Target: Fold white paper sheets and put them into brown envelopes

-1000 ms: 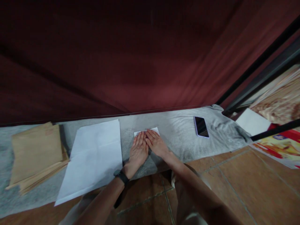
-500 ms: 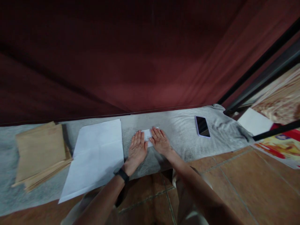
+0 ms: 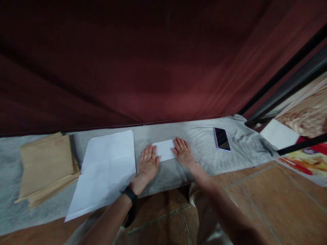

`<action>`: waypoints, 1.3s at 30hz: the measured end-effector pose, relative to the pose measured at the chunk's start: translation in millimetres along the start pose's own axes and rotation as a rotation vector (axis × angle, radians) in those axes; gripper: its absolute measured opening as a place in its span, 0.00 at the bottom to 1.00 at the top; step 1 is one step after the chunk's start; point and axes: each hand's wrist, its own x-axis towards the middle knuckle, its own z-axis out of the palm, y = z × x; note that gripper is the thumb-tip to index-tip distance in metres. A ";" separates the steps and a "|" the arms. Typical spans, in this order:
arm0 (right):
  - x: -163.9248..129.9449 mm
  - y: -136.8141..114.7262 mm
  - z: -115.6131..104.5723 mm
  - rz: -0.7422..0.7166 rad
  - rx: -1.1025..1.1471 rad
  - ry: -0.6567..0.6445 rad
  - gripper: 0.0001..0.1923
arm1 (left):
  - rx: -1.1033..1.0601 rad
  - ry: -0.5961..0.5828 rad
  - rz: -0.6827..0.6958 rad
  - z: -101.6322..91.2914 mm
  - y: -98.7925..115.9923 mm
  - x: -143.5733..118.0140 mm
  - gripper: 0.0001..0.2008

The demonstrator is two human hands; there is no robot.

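Observation:
A narrow strip of white paper [image 3: 165,150], apparently folded, lies flat on the grey cloth [image 3: 201,166]. My left hand [image 3: 148,164] rests flat over the strip's left end, fingers stretched out. Over its right end lies my right hand [image 3: 184,152], also flat with its fingers extended. The paper's middle shows between the two hands, while both ends are partly covered. Just left of my left hand are large white paper sheets [image 3: 108,166].
Brown paper envelopes or bags [image 3: 47,163] are stacked at the far left. A phone [image 3: 222,139] lies to the right. Dark red fabric [image 3: 153,68] hangs behind. Black metal bars [image 3: 283,71] and a printed poster [image 3: 306,161] are at the right, above tiled floor [image 3: 258,194].
My hands have slid apart along the strip, left hand leftward and right hand rightward. More of the white paper now shows between them.

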 end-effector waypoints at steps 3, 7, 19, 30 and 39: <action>-1.5 8.1 -1.8 0.024 0.002 -0.027 0.30 | -0.006 0.004 0.000 1.6 -1.6 -1.2 0.30; -0.3 12.2 -6.3 0.048 0.016 0.002 0.33 | -0.007 -0.012 -0.007 -0.3 -1.4 -2.2 0.30; -9.5 -31.6 -3.4 -0.201 0.079 -0.096 0.27 | -0.007 -0.032 0.003 -8.6 -2.0 -6.5 0.33; -3.7 -2.2 2.8 -0.072 -0.055 -0.113 0.29 | -0.042 -0.054 0.026 -9.4 -10.8 -12.3 0.29; 0.1 7.0 -4.5 0.009 -0.047 -0.161 0.29 | -0.032 -0.064 0.003 -5.4 -11.4 -10.8 0.31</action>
